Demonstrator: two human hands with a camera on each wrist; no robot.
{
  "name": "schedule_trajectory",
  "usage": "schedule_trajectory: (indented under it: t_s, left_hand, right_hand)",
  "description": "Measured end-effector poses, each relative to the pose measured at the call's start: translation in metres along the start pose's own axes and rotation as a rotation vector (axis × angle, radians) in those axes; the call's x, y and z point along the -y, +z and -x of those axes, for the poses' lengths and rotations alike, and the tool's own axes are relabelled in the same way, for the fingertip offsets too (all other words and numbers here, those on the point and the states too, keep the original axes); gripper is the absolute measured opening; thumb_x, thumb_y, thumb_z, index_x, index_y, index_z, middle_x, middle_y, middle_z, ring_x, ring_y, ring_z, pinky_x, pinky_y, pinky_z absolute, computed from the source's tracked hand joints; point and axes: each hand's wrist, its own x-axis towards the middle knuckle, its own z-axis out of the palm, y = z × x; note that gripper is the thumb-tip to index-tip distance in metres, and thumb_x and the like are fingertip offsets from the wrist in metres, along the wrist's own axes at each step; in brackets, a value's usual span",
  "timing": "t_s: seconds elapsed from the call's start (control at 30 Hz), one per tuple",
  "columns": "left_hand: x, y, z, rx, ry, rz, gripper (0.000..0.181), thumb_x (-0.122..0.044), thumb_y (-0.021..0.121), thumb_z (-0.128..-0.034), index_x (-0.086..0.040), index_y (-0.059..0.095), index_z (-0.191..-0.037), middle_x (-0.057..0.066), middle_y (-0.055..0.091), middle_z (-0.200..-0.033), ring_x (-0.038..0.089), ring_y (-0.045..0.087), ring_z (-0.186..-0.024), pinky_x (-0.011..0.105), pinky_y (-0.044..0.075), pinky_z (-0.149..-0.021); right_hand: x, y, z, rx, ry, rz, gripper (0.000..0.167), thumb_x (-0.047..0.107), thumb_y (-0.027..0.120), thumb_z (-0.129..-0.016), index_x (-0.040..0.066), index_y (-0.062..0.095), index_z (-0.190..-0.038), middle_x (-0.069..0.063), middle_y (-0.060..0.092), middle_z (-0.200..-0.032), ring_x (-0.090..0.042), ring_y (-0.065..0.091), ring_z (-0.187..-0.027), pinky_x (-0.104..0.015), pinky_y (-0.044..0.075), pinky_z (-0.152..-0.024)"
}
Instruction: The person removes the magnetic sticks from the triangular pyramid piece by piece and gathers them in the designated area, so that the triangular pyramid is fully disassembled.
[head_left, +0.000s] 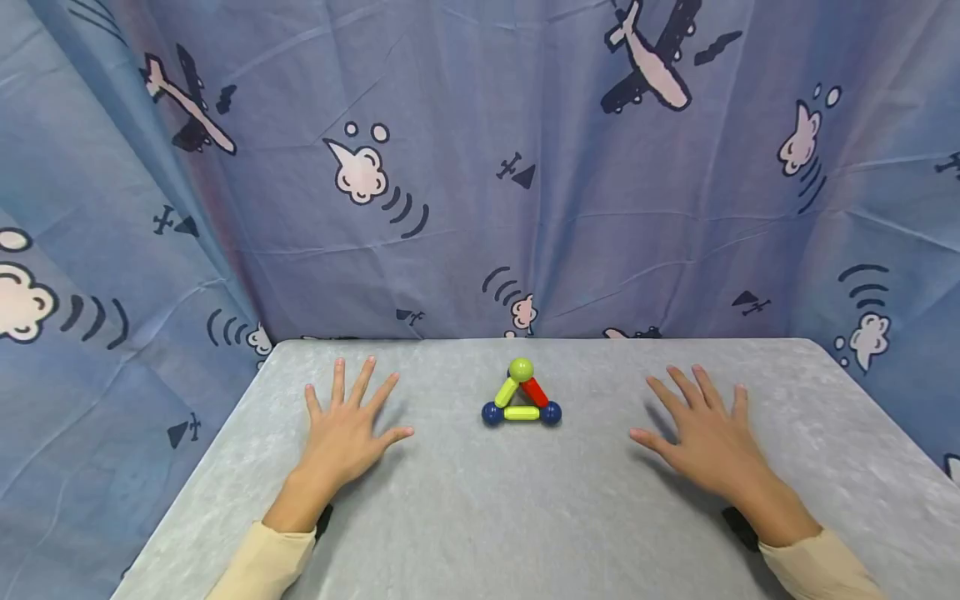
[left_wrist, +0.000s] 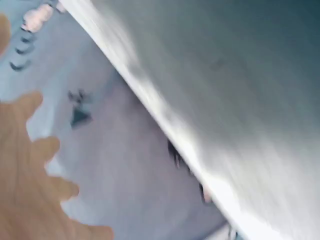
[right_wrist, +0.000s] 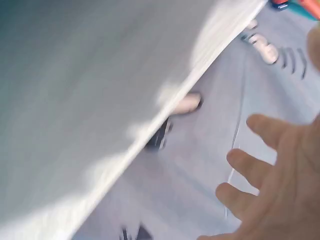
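A small frame of rods and balls stands on the grey table [head_left: 480,517]: a lime ball [head_left: 521,370] on top, a lime rod [head_left: 521,413] between two dark blue balls [head_left: 492,414] [head_left: 551,413], another lime rod [head_left: 507,392] at left and a red rod [head_left: 535,392] at right. A further dark ball is mostly hidden behind the top. To its left, my left hand [head_left: 341,442] has its fingers spread and holds nothing. My right hand [head_left: 712,446], also empty with spread fingers, is to its right. Each wrist view shows part of a hand, the left [left_wrist: 30,185] and the right [right_wrist: 280,185].
Blue-purple cloth [head_left: 480,208] printed with planes and clouds hangs behind the table's far edge and along both sides. In the right wrist view, a bit of red and teal [right_wrist: 311,6] shows at the top right corner.
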Motion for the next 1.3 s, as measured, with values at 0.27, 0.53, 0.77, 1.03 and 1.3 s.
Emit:
schedule_trajectory:
  t_s: [0.27,0.53,0.77,1.03,1.3]
  left_hand:
    - [-0.048,-0.008,-0.026,0.068,0.082,0.241,0.074,-0.058,0.058,-0.0935,-0.037,0.026,-0.157,-0.001,0.016,-0.168,0.039,0.002,-0.155,0.074,0.017,-0.112]
    - [-0.08,0.006,-0.053,0.043,0.181,0.566,0.067,-0.04,0.067,-0.0934,-0.027,0.04,-0.153,0.001,0.039,-0.159,0.028,0.033,-0.149,0.052,0.028,-0.12]
    - [-0.1,0.017,-0.073,0.072,0.193,0.687,0.061,-0.033,0.07,-0.0926,-0.027,0.046,-0.149,0.001,0.048,-0.153,0.024,0.043,-0.143,0.048,0.036,-0.116]
    - [-0.123,0.02,-0.092,0.077,0.307,0.71,0.053,-0.027,0.068,-0.0943,-0.018,0.053,-0.144,0.004,0.053,-0.148,0.024,0.044,-0.142,0.047,0.035,-0.116]
    - [-0.133,0.021,-0.097,0.102,0.297,0.724,0.047,-0.021,0.065,-0.0957,-0.016,0.056,-0.142,0.005,0.058,-0.143,0.025,0.05,-0.137,0.047,0.041,-0.112]
  right_hand:
    - [0.039,0.002,-0.021,-0.03,-0.125,-0.166,0.074,0.054,0.061,-0.093,0.011,0.042,-0.15,-0.02,0.041,-0.154,-0.046,0.027,-0.146,-0.073,0.016,-0.111]
    - [0.069,0.012,-0.045,-0.015,-0.195,-0.333,0.065,0.041,0.067,-0.094,0.01,0.047,-0.147,-0.017,0.049,-0.149,-0.041,0.04,-0.141,-0.068,0.029,-0.11]
    - [0.083,0.021,-0.06,0.031,-0.199,-0.438,0.062,0.039,0.068,-0.093,0.014,0.049,-0.147,-0.012,0.052,-0.148,-0.038,0.044,-0.139,-0.062,0.035,-0.111]
    - [0.096,0.025,-0.072,0.025,-0.192,-0.491,0.051,0.032,0.069,-0.093,0.01,0.058,-0.138,-0.011,0.06,-0.14,-0.036,0.05,-0.135,-0.059,0.039,-0.109]
    - [0.106,0.028,-0.079,0.004,-0.18,-0.512,0.04,0.031,0.07,-0.093,0.009,0.066,-0.127,-0.009,0.07,-0.123,-0.032,0.061,-0.121,-0.056,0.045,-0.103]
